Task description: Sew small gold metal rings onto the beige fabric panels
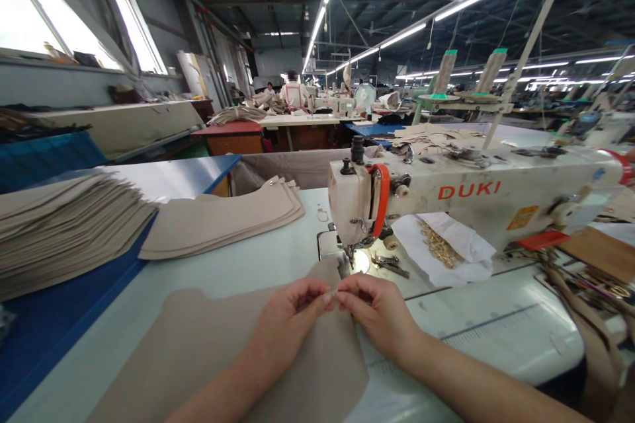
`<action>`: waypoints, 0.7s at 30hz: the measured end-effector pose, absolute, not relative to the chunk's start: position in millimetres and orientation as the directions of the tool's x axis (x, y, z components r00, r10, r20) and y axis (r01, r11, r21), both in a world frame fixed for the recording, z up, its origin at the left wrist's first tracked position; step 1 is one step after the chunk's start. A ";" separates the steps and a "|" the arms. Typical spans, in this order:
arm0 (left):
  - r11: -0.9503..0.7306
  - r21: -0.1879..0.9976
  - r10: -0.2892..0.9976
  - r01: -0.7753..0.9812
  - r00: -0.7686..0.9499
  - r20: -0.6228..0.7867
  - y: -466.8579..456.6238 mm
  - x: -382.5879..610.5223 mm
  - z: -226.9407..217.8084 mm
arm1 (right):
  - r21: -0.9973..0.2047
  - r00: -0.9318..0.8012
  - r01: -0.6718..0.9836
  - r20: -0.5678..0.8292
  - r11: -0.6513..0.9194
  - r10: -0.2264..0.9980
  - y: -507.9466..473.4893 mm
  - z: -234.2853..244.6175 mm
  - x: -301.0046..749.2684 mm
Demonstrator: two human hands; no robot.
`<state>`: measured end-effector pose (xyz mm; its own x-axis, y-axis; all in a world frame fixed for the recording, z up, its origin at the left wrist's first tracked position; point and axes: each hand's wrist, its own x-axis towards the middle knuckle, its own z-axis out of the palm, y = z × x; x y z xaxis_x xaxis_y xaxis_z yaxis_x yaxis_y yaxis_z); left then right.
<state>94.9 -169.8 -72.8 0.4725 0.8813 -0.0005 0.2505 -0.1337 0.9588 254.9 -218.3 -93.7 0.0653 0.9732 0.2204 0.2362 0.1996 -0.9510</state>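
Just in front of the sewing machine's needle area, my left hand (292, 310) and my right hand (376, 314) meet fingertip to fingertip. Both are closed in a pinch over a small thing between them, too small to make out. Beneath them a large beige fabric piece (218, 330) lies on the pale table, its narrow upper end reaching toward the presser foot. The white sewing machine (421, 185) stands beyond my hands, its lamp lit near the needle. Small metal snips (389, 264) rest beside the needle plate. On white paper (471, 248) sits a heap of small gold-coloured metal parts (439, 244).
Stacked beige pieces (223, 218) lie at the table's left, and a taller stack (64, 225) rests on a blue surface. Beige straps (575, 324) hang at the right edge. Thread cones (441, 76) stand behind the machine. Co-workers sit far back.
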 end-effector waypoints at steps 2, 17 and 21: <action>-0.144 0.956 0.881 0.256 0.473 0.006 -169.9 94.2 -74.0 | -0.934 0.065 0.286 0.244 0.216 0.968 -219.3 -92.8 255.3; -0.110 0.923 0.874 0.369 0.478 -0.086 -166.9 92.2 -74.5 | -0.924 0.120 0.350 0.208 0.155 0.971 -223.1 -85.7 253.7; -0.112 0.908 0.836 0.404 0.532 -0.134 -157.2 90.8 -70.0 | -0.973 0.141 0.232 0.035 0.002 0.989 -217.5 -87.9 255.3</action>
